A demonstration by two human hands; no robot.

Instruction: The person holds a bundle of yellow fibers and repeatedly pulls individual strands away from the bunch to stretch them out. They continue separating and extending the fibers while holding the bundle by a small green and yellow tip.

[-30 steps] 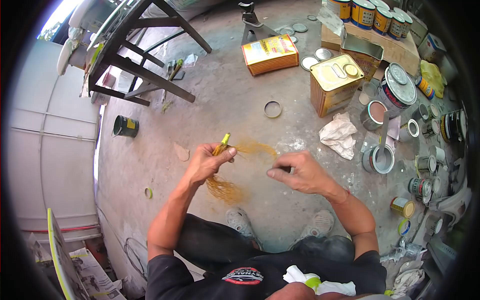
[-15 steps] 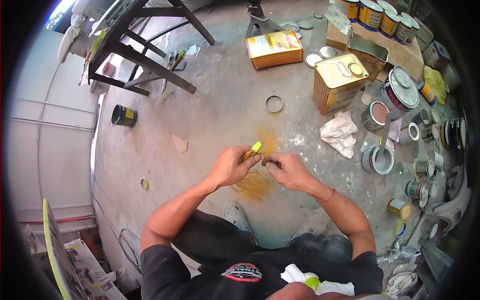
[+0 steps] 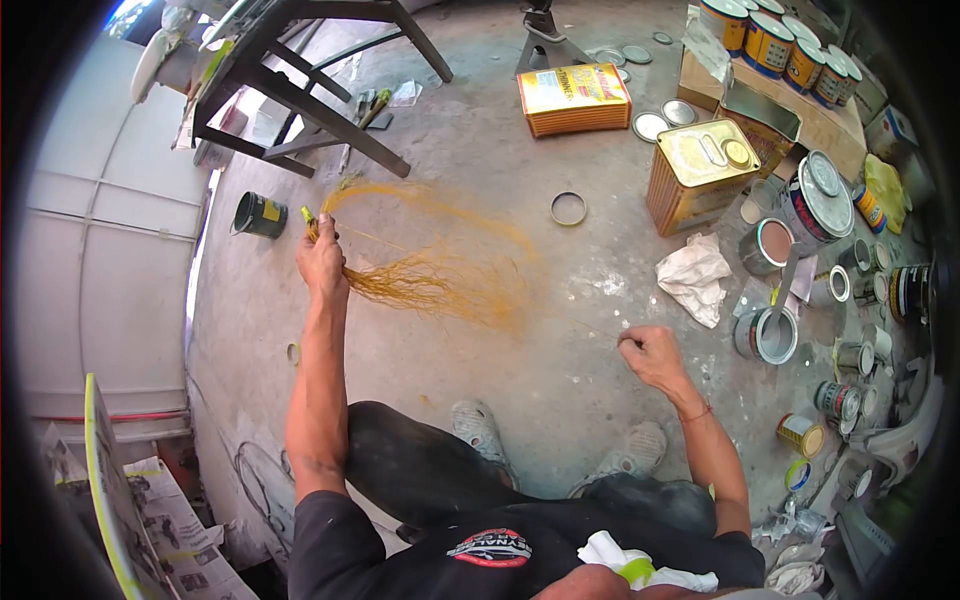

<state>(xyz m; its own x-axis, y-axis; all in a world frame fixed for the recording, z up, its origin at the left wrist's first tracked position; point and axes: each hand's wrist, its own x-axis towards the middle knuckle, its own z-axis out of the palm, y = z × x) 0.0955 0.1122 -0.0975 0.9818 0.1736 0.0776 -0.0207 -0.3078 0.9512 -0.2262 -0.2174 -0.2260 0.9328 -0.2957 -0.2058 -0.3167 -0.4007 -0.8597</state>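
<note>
My left hand (image 3: 322, 265) is closed round a bundle of loose golden-yellow strands (image 3: 440, 285), beside the dark can at the left. The strands fan out to the right above the concrete floor, some in a blurred loop. A piece of bright yellow-green tape (image 3: 308, 216) shows at the bundle's upper end. On the right, my right hand (image 3: 655, 357) is closed in a pinch, well apart from the left. A thin strand runs faintly from the bundle towards its fingertips.
A dark can (image 3: 259, 215) and a metal stand (image 3: 320, 110) are at the left. Thinner tins (image 3: 575, 98), a crumpled cloth (image 3: 692, 280) and an open paint can (image 3: 766, 335) with a stirrer stand on the right, among many other cans. A ring-shaped lid (image 3: 569, 208) lies mid-floor.
My hands have moved widely apart: the left went up and to the left with the strands, the right to the right. The strands now sweep out across the floor view.
</note>
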